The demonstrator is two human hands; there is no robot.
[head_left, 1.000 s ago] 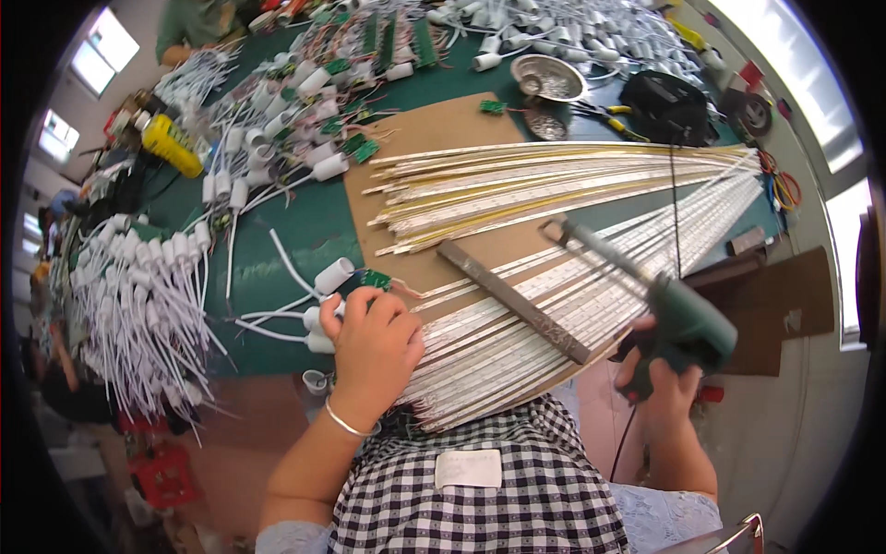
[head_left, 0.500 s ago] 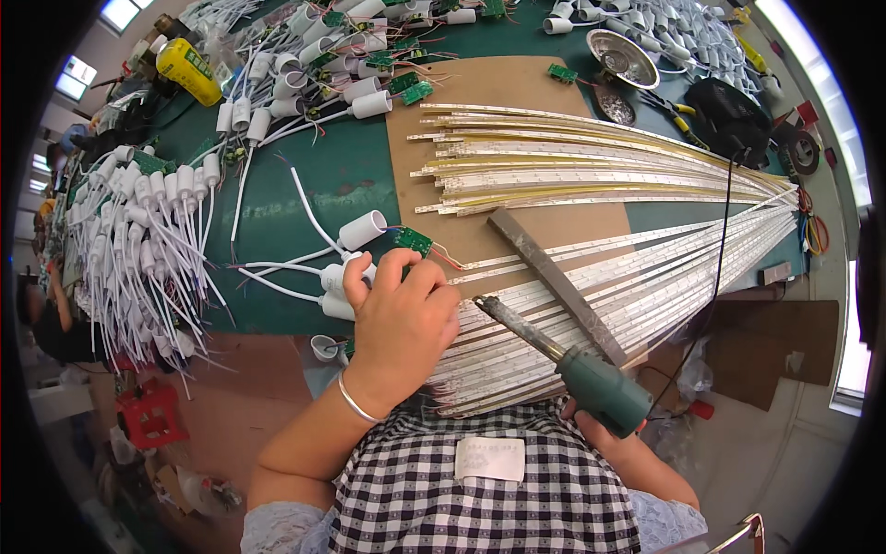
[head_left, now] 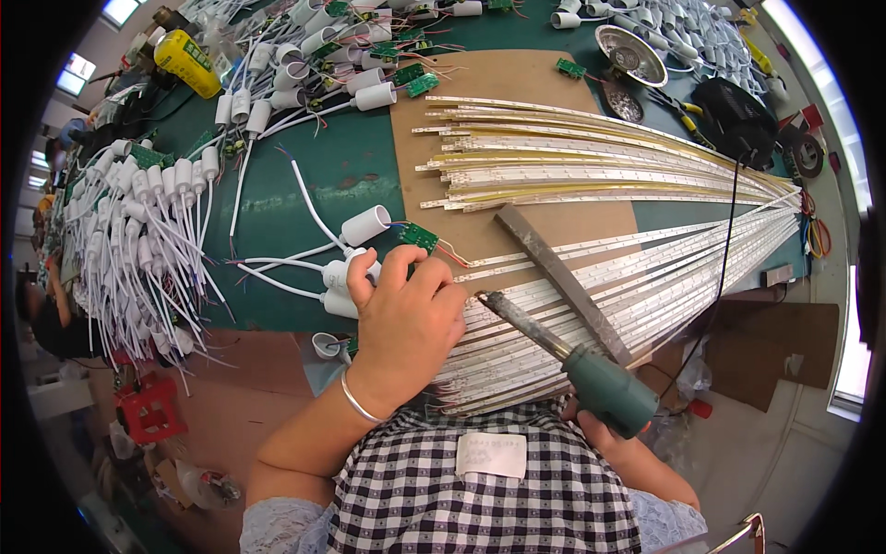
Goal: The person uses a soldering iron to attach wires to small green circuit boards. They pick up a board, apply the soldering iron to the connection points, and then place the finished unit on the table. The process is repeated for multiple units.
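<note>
My left hand (head_left: 411,319) is over the near LED strips (head_left: 591,305), at their left ends. Its fingers are curled downward, and whatever they pinch is hidden beneath them. White lamp caps with cables lie by its thumb, including a cylindrical cap (head_left: 366,224) wired to a small green circuit board (head_left: 418,237). Thin wires run from that board to the end of a strip. Partly hidden behind the handle, my right hand (head_left: 600,434) grips a green soldering iron (head_left: 609,391). The iron's dark tip points up and left, just right of my left fingers.
A grey metal bar (head_left: 563,282) lies across the near strips. Further strips (head_left: 554,166) fan out over brown board. Piles of white caps (head_left: 148,212) cover the table's left and back. A metal bowl (head_left: 631,55), pliers (head_left: 683,115) and yellow bottle (head_left: 187,63) stand farther off. A black cord hangs right.
The view has shifted slightly, so most things appear a little further right. Both hands and the soldering iron keep nearly the same pose.
</note>
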